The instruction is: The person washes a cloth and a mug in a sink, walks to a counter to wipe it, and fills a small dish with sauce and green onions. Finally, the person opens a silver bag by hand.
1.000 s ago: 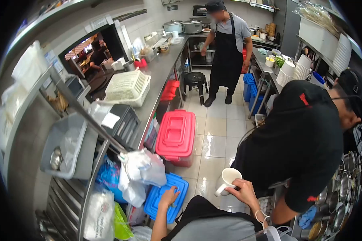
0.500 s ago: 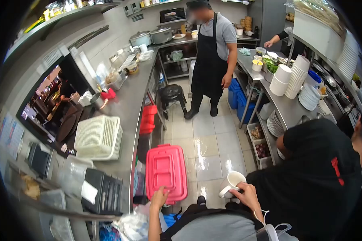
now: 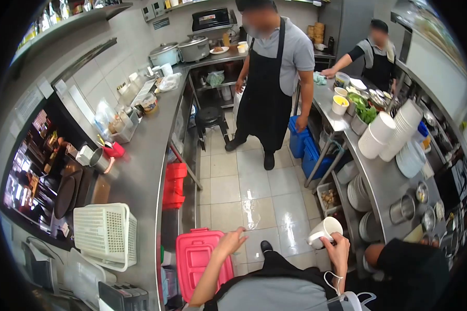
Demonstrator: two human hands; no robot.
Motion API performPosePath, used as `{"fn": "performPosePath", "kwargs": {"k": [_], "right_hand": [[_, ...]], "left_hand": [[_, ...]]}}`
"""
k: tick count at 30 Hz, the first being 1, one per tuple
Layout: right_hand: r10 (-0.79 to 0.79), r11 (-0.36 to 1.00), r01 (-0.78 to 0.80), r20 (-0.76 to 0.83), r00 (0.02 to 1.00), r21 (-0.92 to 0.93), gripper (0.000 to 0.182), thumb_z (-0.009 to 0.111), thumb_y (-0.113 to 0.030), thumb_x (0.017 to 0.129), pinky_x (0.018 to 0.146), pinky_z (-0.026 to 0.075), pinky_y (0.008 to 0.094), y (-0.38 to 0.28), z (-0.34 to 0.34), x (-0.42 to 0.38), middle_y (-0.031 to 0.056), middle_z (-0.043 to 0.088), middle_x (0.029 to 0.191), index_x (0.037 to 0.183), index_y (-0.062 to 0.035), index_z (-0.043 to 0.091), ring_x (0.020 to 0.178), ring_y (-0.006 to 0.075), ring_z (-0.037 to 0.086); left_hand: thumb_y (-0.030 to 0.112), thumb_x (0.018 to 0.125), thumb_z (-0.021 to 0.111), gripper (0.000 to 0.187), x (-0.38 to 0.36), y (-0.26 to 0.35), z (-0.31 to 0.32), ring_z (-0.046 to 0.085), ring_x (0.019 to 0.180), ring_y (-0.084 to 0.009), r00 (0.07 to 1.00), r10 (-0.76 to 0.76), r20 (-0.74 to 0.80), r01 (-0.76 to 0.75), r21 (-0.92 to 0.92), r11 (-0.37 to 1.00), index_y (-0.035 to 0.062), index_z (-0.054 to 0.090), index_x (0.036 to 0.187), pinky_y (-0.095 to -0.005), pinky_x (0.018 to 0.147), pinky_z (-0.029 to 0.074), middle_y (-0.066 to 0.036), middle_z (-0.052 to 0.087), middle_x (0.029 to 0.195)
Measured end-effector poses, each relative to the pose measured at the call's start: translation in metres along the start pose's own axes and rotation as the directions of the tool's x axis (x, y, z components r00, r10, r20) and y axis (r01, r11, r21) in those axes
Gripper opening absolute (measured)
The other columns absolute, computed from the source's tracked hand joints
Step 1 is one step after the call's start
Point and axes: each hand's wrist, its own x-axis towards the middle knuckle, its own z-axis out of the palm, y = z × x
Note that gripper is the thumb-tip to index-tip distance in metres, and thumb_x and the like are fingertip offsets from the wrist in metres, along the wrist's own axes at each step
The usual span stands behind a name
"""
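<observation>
Holding a white mug [image 3: 328, 229] over the floor [image 3: 254, 205] between the left tabletop [image 3: 140, 173] and the right tabletop [image 3: 367, 186].
The right grip [image 3: 338, 248] is clamped on the mug's side, its handle turned left — the left grip [image 3: 233, 242] hangs near the red bin [image 3: 194, 267], fingers loosely parted. A basket [image 3: 101, 230] sits on the left tabletop; bowls [image 3: 376, 136] stand stacked on the right one — and a person [image 3: 264, 96] in a black apron stands ahead, by a stool [image 3: 211, 117].

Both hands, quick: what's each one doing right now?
Left hand: open, fingers loosely bent, no object visible in it.
Right hand: closed, holding a mug.
</observation>
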Motion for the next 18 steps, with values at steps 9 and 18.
{"fn": "performPosePath", "kwargs": {"k": [9,18], "right_hand": [[-0.328,0.937,0.342,0.156,0.932,-0.074,0.03,0.071,-0.028,0.069,0.055,0.042,0.0391,-0.066,0.076,0.194,0.0147,0.056,0.068,0.067,-0.0005,0.058,0.063,0.034,0.055],[-0.513,0.826,0.545,0.596,0.618,0.146,0.031,0.066,-0.036,0.074,0.058,0.044,0.0411,-0.192,0.227,0.299,0.011,0.059,0.07,0.07,-0.0053,0.06,0.067,0.0322,0.058]], "left_hand": [[0.031,0.084,0.056,0.034,0.061,-0.06,-0.075,0.06,0.078,-0.0393,0.941,-0.274,-0.197,0.251,-0.132,0.959,0.0078,0.051,0.109,-0.0484,0.067,0.046,-0.022,0.062,0.074],[0.021,0.084,0.056,0.027,0.081,-0.123,-0.201,0.06,0.072,-0.036,0.668,-0.598,-0.442,0.521,-0.297,0.801,0.0084,0.054,0.107,-0.044,0.062,0.045,-0.018,0.061,0.072]]}}
